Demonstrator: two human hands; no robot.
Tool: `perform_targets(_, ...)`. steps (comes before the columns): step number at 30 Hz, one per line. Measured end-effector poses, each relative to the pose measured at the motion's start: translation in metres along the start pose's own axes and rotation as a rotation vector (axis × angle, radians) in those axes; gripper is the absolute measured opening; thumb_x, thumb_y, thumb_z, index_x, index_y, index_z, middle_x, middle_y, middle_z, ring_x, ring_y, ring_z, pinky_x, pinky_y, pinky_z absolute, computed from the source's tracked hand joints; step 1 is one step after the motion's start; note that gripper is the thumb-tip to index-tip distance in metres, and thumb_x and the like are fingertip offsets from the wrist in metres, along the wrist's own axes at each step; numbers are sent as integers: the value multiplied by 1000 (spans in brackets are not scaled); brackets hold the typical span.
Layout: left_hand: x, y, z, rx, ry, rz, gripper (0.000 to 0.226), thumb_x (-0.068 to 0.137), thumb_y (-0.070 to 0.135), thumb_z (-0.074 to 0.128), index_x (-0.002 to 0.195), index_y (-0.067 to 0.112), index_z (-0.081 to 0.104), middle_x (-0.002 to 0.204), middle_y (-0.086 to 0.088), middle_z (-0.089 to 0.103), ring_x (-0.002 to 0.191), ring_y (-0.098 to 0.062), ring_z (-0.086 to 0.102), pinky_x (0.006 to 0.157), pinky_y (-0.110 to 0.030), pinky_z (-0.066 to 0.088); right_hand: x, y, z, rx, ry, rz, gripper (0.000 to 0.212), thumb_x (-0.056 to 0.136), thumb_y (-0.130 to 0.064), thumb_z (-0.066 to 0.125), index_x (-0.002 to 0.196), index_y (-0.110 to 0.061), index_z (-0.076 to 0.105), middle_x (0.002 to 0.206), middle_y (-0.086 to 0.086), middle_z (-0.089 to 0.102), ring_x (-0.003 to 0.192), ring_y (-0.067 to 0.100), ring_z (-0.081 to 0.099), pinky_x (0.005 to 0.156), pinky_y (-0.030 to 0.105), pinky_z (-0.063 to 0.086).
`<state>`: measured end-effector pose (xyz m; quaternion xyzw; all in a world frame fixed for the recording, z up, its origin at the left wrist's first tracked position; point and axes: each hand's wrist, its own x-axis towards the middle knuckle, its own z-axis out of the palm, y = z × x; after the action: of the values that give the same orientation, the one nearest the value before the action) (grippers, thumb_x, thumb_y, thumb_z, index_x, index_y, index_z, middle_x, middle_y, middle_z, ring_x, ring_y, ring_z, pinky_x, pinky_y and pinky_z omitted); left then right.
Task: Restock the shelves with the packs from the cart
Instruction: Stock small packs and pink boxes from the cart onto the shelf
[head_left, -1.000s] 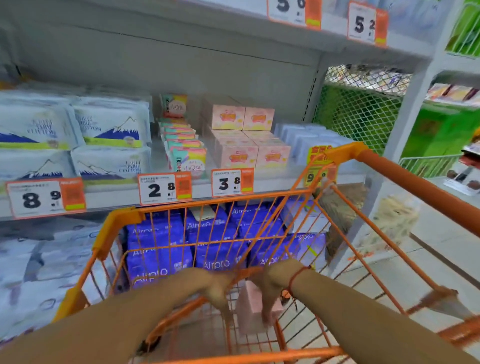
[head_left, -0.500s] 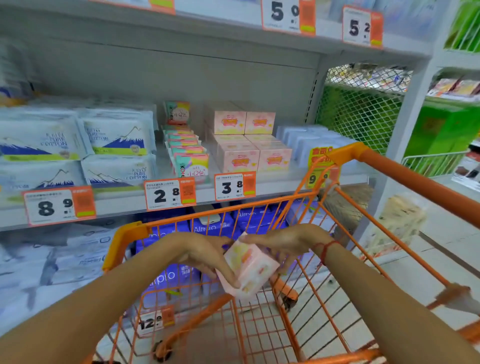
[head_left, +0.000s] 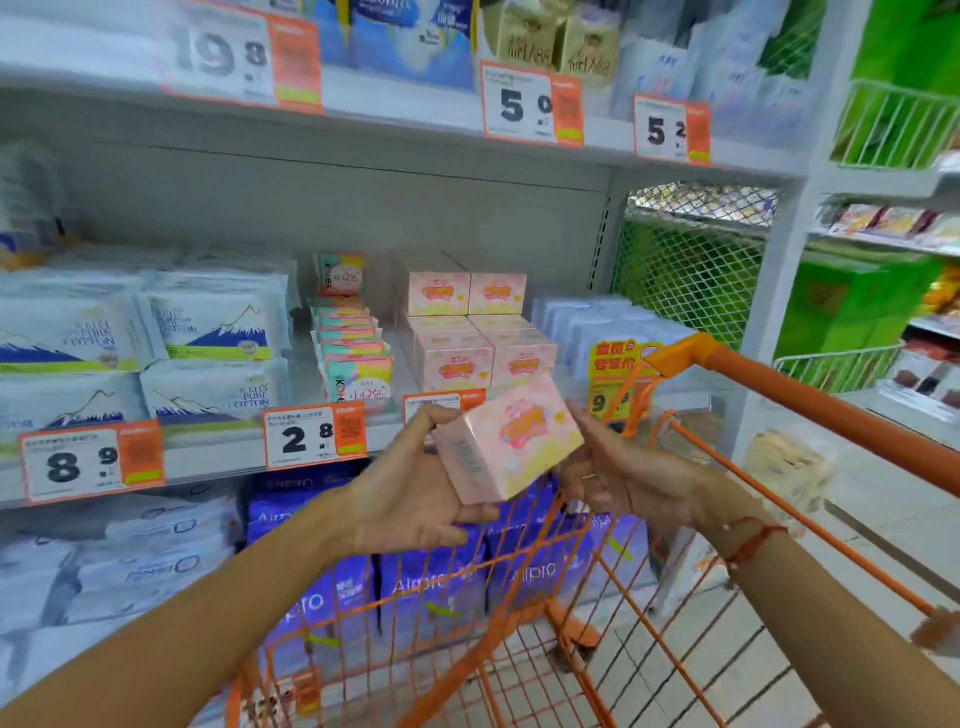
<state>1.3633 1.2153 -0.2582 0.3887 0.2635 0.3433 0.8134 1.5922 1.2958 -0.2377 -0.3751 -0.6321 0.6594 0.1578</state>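
A pink box-shaped pack (head_left: 511, 441) is held tilted in the air above the orange wire cart (head_left: 571, 623), level with the front edge of the middle shelf (head_left: 218, 462). My left hand (head_left: 415, 488) grips its left end, thumb on top and fingers underneath. My right hand (head_left: 618, 467) holds its right side, its fingers partly hidden behind the pack. Matching pink packs (head_left: 483, 348) stand stacked on the middle shelf directly behind it.
White cotton packs (head_left: 156, 343) fill the shelf's left part, small teal-and-pink packs (head_left: 353, 353) stand beside the pink ones, pale blue packs (head_left: 587, 322) to the right. Purple packs (head_left: 415, 587) fill the shelf below. The cart handle (head_left: 831, 421) crosses at right.
Both hands have lifted the pink pack out of the cart bottom and up toward the middle shelf. My view has tilted upward.
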Motion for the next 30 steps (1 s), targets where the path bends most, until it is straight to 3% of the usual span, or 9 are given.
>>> perform_targets(2, 0, 5, 3, -12, 40, 60, 71, 71, 69, 50, 116, 16, 57, 100, -10, 59, 59, -15, 54, 37, -17, 30, -3, -12, 16, 8, 135, -74, 59, 77, -69, 41, 87, -13, 54, 64, 2, 53, 52, 12, 42, 48, 20, 32)
perform_targets(5, 5, 17, 6, 55, 219, 125, 73, 69, 73, 32, 104, 18, 65, 91, -8, 69, 56, -15, 57, 40, -19, 29, -3, -26, 33, 107, 169, -219, 63, 75, -66, 45, 105, -12, 57, 83, 6, 60, 69, 19, 58, 62, 26, 47)
perform_targets(9, -3, 38, 4, 210, 452, 274, 71, 89, 68, 14, 108, 23, 65, 101, -3, 72, 91, -16, 66, 55, -25, 50, 8, -39, 50, 34, 270, -347, 55, 67, -52, 66, 111, -20, 58, 109, 2, 63, 85, 14, 65, 66, 24, 50)
perform_targets(12, -13, 61, 5, 243, 571, 352, 46, 98, 50, 28, 113, 18, 58, 105, -7, 68, 84, -14, 67, 57, -22, 57, 23, -46, 55, 40, 366, -437, 27, 79, -27, 71, 104, -25, 60, 107, -2, 66, 95, 11, 67, 73, 25, 52)
perform_targets(15, -17, 89, 4, 308, 715, 424, 25, 100, 37, 39, 107, 19, 55, 114, -10, 60, 75, -17, 66, 54, -23, 58, 40, -55, 60, 82, 446, -528, 21, 83, -7, 68, 92, -25, 61, 96, -6, 67, 88, 8, 64, 81, 25, 50)
perform_targets(19, -7, 123, 0, 573, 762, 441, 57, 78, 74, 50, 112, 28, 58, 112, 4, 63, 93, -14, 64, 73, -30, 57, 73, -69, 61, -105, 713, -697, 17, 81, -13, 73, 83, -26, 61, 88, -8, 66, 81, 4, 60, 70, 8, 46)
perform_targets(22, 12, 143, -15, 716, 851, 499, 77, 71, 53, 75, 132, 20, 42, 123, 6, 56, 99, -7, 59, 63, -19, 53, 103, -75, 52, -287, 785, -674, 17, 82, -19, 72, 86, -26, 58, 88, -12, 62, 86, 6, 55, 75, 19, 42)
perform_targets(26, 43, 164, -48, 809, 857, 569, 91, 74, 27, 80, 142, 11, 21, 128, 3, 51, 113, -12, 54, 96, -30, 47, 132, -82, 37, -528, 715, -479, 37, 86, -18, 65, 119, -13, 51, 108, -2, 53, 104, 16, 49, 86, 27, 38)
perform_targets(30, 67, 161, -89, 1047, 979, 532, 90, 68, 31, 83, 137, 10, 30, 127, -6, 47, 117, -21, 49, 96, -30, 45, 138, -76, 24, -683, 571, -275, 59, 85, -26, 65, 136, -11, 39, 131, 4, 48, 124, 22, 44, 101, 34, 39)
